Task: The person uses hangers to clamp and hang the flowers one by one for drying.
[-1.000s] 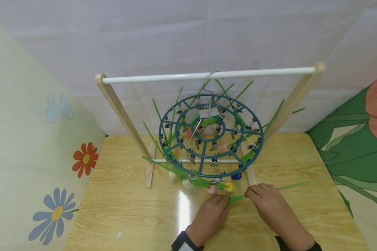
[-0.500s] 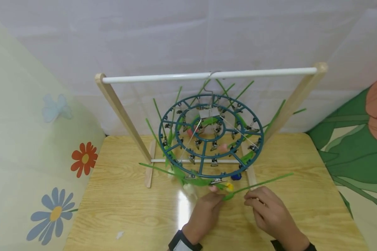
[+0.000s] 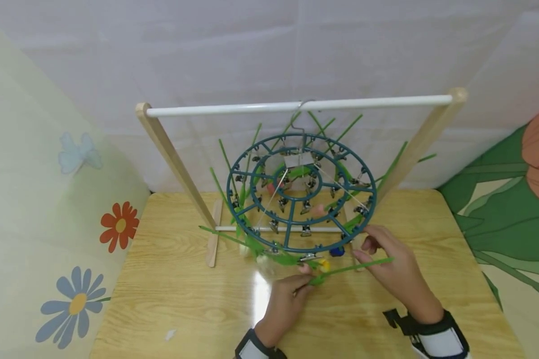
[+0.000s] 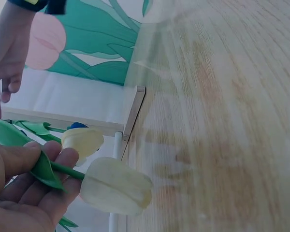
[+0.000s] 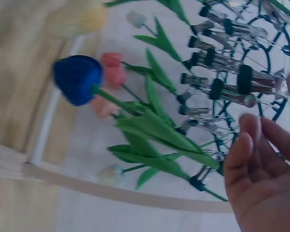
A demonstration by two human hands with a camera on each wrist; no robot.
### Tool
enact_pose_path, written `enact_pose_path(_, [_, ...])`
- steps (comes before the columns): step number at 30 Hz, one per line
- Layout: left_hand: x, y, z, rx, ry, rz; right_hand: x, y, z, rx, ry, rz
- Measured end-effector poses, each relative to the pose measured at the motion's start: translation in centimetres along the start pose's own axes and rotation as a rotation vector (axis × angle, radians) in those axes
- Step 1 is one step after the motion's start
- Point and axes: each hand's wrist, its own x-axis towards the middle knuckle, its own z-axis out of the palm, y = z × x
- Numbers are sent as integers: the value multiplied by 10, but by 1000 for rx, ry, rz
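Observation:
In the head view my left hand [image 3: 282, 303] pinches an artificial tulip, its green stem [image 3: 357, 268] slanting up to the right. The left wrist view shows its cream-white bloom [image 4: 117, 186] beyond the fingers, with thumb and fingers on the stem and leaf. My right hand [image 3: 397, 267] is raised at the right rim of a round, dark green clip hanger [image 3: 288, 239], fingers bent and holding nothing. From the right wrist, that hand [image 5: 263, 174] appears close to several metal clips [image 5: 263, 82]; whether it touches one, I cannot tell. A blue tulip [image 5: 77, 79] hangs nearby.
The hanger hooks over the white bar [image 3: 233, 108] of a wooden stand on the table [image 3: 197, 304]. Several tulips hang heads down from its clips, including a yellow one [image 3: 325, 265]. A small white scrap [image 3: 170, 334] lies at the front left.
My right hand has released the tulip's stem and moved up to the hanger's right rim. The left hand still holds the tulip and has shifted slightly left, the stem now tilting upward.

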Motion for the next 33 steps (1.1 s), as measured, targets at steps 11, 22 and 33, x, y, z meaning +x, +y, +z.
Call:
enact_pose_path(11, [1,-3,-1,-7,-13,-45,23,-10,-3,91,-190,65])
enact_pose_path(22, [0,-2,2,-101,35,-45,27,-14,0,180,-211,115])
enact_pose_path(33, [2,-2,6,-282,18,-31,12,-15,19,116,-107,-51])
